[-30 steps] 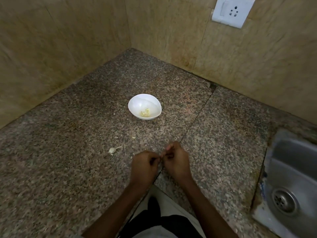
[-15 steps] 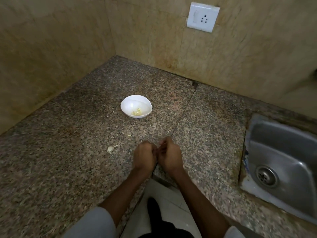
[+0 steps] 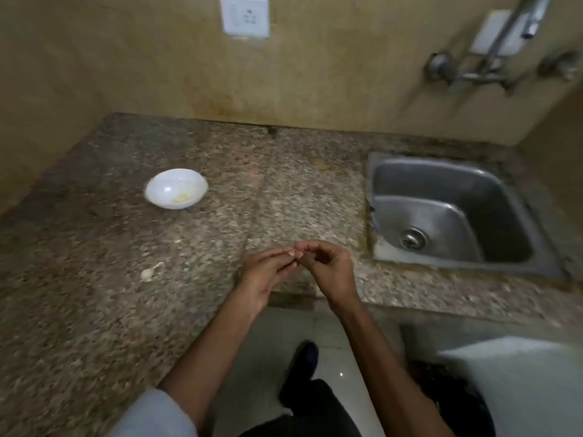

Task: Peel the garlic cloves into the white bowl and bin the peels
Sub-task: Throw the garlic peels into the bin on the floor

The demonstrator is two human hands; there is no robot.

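1. One garlic clove (image 3: 147, 273) with its skin on lies on the counter (image 3: 94, 310) at left-centre. It's within easy reach, so I'd guess it's next in line.
2. The white bowl (image 3: 157, 190) sits further up-left with yellowish peeled bits (image 3: 182, 199) inside, probably set back to keep clear of the peeling.
3. The left hand (image 3: 263, 274) and right hand (image 3: 332, 272) meet fingertip to fingertip at centre, right of the clove and well apart from it. It looks like a pinch, but it's too blurry to tell what's between them, if anything.
4. The sink (image 3: 426, 184) is off to the right.
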